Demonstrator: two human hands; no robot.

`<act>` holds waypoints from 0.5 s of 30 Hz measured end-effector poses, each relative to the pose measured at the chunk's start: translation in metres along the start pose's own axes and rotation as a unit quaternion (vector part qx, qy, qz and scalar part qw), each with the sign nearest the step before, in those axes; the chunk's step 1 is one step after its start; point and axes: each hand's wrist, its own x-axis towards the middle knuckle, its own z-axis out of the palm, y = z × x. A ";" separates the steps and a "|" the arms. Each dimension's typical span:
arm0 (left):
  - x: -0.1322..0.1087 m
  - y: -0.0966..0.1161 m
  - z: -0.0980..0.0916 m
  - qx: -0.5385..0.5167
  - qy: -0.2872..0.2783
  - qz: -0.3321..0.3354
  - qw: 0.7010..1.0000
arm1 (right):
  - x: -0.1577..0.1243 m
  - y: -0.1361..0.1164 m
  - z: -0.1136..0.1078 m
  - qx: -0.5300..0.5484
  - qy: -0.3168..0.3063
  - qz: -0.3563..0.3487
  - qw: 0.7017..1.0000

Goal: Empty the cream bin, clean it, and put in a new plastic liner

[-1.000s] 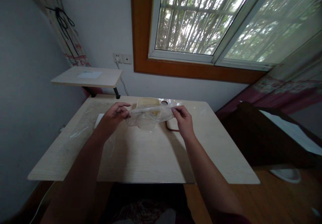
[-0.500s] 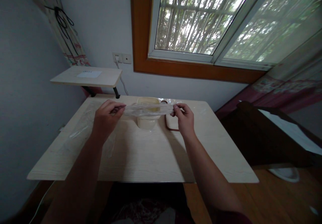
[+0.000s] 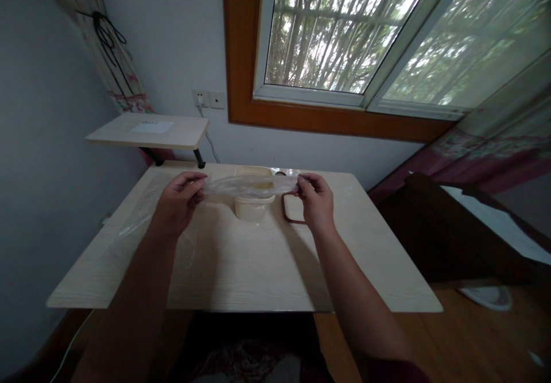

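Note:
A clear plastic bag (image 3: 247, 185) is stretched flat between my two hands above the table. My left hand (image 3: 178, 199) pinches its left end and my right hand (image 3: 316, 199) pinches its right end. Directly under the bag stands a cream plastic container (image 3: 253, 206) on the light wooden table (image 3: 241, 262). A flat lid with a brown rim (image 3: 293, 211) lies just right of the container, partly behind my right hand.
A sheet of clear plastic (image 3: 138, 216) lies on the table's left part. A small raised shelf (image 3: 148, 130) with a paper on it stands at the back left. A window is behind the table, and dark furniture (image 3: 465, 239) stands on the right.
The bag hung loose and crumpled in front of the container a second ago. My hands have moved apart and slightly away from me, pulling it taut and flat above the container.

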 end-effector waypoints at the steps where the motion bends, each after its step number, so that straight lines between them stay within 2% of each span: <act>1: 0.001 -0.002 -0.003 0.004 0.003 0.016 1.000 | 0.000 -0.001 0.000 0.014 -0.003 0.008 1.000; 5: 0.003 -0.010 -0.016 0.080 -0.035 0.135 0.987 | -0.001 -0.003 -0.001 0.042 -0.017 0.027 0.999; 8: 0.002 -0.010 -0.024 0.177 -0.092 0.232 0.952 | -0.002 -0.004 -0.002 0.047 -0.028 0.029 0.998; 12: -0.002 -0.005 -0.025 0.280 -0.175 0.270 0.904 | -0.002 -0.002 -0.005 0.061 -0.049 0.028 0.997; 15: -0.002 0.000 -0.020 0.361 -0.190 0.300 0.862 | -0.003 0.000 -0.009 0.044 -0.075 0.010 0.996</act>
